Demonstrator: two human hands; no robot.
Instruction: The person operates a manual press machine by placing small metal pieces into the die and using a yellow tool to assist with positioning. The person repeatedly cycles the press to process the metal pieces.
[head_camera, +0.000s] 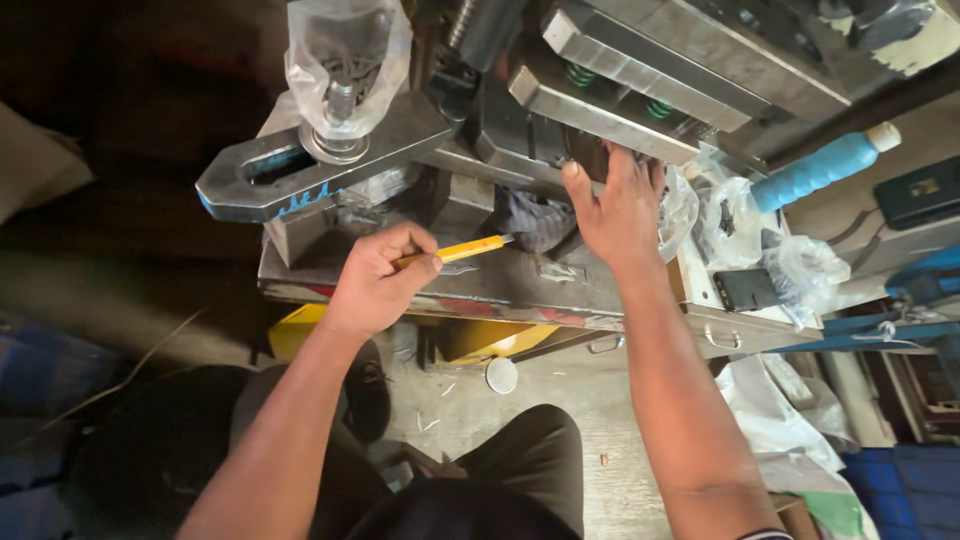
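Observation:
My left hand (378, 280) is closed around a yellow-handled tool (466, 248), a knife or small screwdriver, whose tip points right toward a dark cloth (533, 215) on the metal machine bed (480, 285). My right hand (617, 208) lies with fingers spread on the bed. Its fingertips reach under a steel mould plate (590, 118) that carries green springs. It holds nothing.
A heavy slotted clamp bar (310, 165) with a bolt sits at the left under a clear plastic bag (345, 55). At the right are a blue bottle (825, 165), crumpled plastic bags (800, 265) and a dark phone-like slab (748, 288). Below, a concrete floor with a white disc (501, 375).

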